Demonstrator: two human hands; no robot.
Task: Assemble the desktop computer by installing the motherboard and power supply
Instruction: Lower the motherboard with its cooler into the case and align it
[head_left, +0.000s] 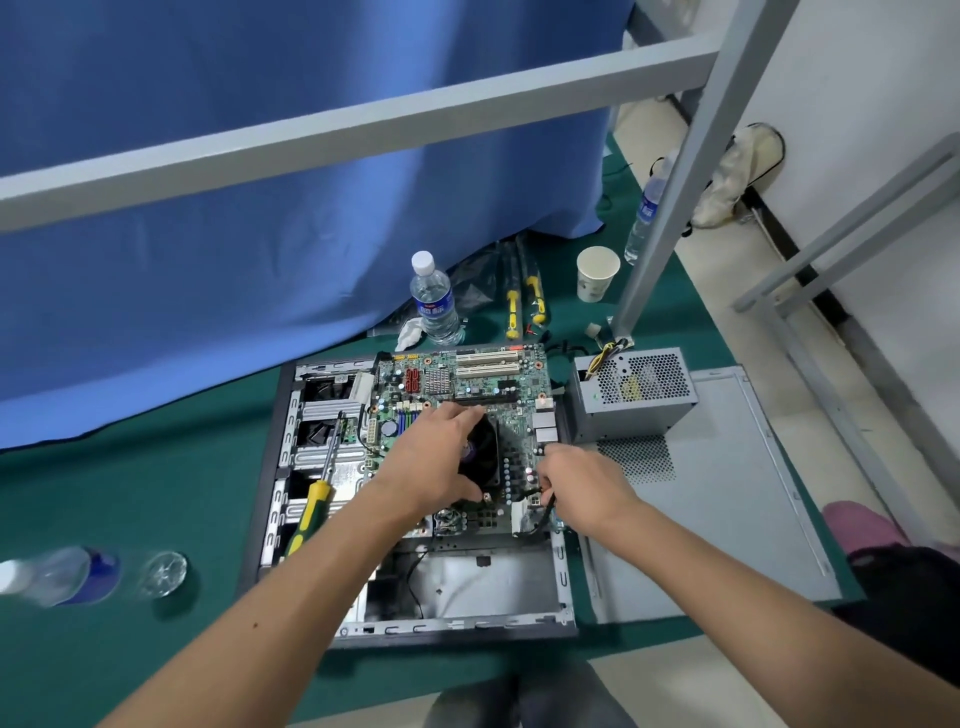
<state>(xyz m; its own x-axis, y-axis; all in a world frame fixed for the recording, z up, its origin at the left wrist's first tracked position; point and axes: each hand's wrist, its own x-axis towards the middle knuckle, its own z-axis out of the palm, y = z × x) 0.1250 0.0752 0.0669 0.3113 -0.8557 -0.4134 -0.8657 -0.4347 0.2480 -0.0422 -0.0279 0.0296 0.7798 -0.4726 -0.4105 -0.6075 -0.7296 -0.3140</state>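
Note:
The open computer case (415, 618) lies flat on a green mat. The green motherboard (483, 384) sits inside its upper half. My left hand (434, 457) grips the black CPU cooler fan (483, 452) at the board's middle, fingers curled over its top edge and thumb at its lower side. My right hand (576, 480) pinches a black cable (543, 512) at the board's right edge. The grey power supply (634, 395) stands outside the case, just to the right, with its wires trailing behind it.
A yellow-handled screwdriver (317, 493) lies across the drive bays at the left. The case side panel (727, 493) lies on the right. Water bottles (436, 301), a paper cup (597, 273), two more screwdrivers (524, 301) and a grey frame leg (665, 176) stand behind. An upturned glass (163, 574) sits left.

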